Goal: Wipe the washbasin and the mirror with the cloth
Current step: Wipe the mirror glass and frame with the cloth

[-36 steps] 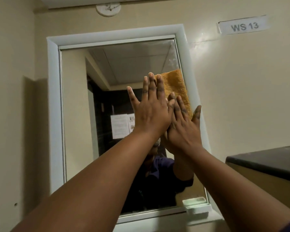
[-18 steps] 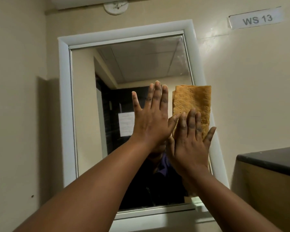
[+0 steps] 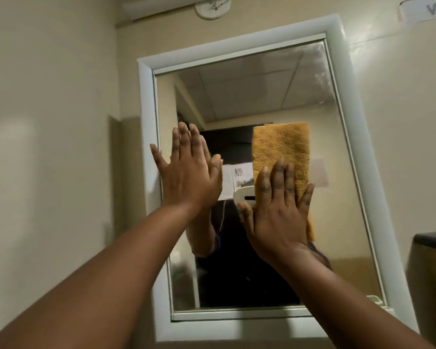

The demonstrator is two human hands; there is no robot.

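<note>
Our right hand [image 3: 277, 210] flattens the orange cloth [image 3: 281, 152] on the white-framed mirror [image 3: 320, 137]; our left hand [image 3: 186, 177] rests open-palmed beside it, beige walls [image 3: 48, 122] around.

Both forearms [image 3: 116, 268] are bare, no sleeves, rings or watch.
</note>
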